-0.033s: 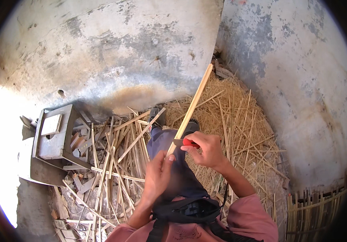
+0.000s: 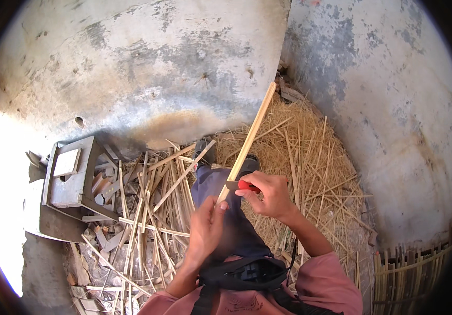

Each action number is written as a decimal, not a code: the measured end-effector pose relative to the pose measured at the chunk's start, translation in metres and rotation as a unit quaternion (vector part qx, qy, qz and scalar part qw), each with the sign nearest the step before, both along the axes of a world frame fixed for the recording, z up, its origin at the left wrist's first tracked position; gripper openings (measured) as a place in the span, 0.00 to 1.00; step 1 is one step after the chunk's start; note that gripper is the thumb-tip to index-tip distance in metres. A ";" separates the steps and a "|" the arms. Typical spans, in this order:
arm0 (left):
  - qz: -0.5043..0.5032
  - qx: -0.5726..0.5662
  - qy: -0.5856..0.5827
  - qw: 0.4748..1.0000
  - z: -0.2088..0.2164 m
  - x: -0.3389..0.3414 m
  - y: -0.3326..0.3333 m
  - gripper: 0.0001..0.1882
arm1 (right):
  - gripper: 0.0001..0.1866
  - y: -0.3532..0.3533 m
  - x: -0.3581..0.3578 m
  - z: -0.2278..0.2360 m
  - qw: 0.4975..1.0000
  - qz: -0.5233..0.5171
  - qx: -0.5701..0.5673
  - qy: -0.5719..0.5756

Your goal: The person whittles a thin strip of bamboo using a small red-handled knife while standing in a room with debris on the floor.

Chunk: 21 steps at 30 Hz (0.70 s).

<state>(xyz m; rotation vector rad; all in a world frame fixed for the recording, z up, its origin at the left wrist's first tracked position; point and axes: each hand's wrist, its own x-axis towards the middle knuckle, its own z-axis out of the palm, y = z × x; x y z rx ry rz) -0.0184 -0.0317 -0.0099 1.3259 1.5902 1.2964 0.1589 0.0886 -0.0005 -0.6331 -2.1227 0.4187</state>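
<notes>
My left hand (image 2: pixel 206 224) is closed round the near end of a long, pale strip (image 2: pixel 252 136) that looks like split bamboo or wood. The strip slants away from me, up and to the right, toward the wall corner. A red-handled knife (image 2: pixel 244 185) sits in my right hand (image 2: pixel 270 195), whose fingers are wrapped round the handle. Its short dark blade lies across the strip, a little beyond my left fingers, and appears to touch it. Most of the knife's handle is hidden by my right fingers.
Loose strips (image 2: pixel 142 210) lie piled with rubble on the floor at left. A heap of fine shavings (image 2: pixel 310 152) spreads to the right. A wooden box (image 2: pixel 71 178) stands by the far left wall, and a slatted bamboo piece (image 2: pixel 404 281) at lower right. Peeling walls (image 2: pixel 184 68) enclose the corner.
</notes>
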 end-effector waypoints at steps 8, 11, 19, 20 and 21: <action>-0.061 0.025 -0.124 0.990 -0.016 -0.008 -0.002 0.16 | 0.12 -0.002 -0.001 -0.001 0.999 -0.020 0.039 -0.001; -0.080 -0.011 -0.146 0.986 -0.020 -0.016 -0.011 0.15 | 0.11 0.006 -0.005 -0.008 0.997 -0.008 0.076 0.019; -0.090 -0.138 -0.054 0.985 -0.048 -0.028 -0.074 0.12 | 0.23 0.140 0.091 0.012 0.943 -0.269 -0.152 0.125; -0.061 -0.125 -0.022 0.990 -0.049 -0.031 -0.073 0.12 | 0.23 0.141 0.095 0.013 0.944 -0.257 -0.174 0.111; -0.042 -0.106 -0.007 0.993 -0.050 -0.033 -0.069 0.12 | 0.23 0.138 0.097 0.011 0.943 -0.237 -0.211 0.106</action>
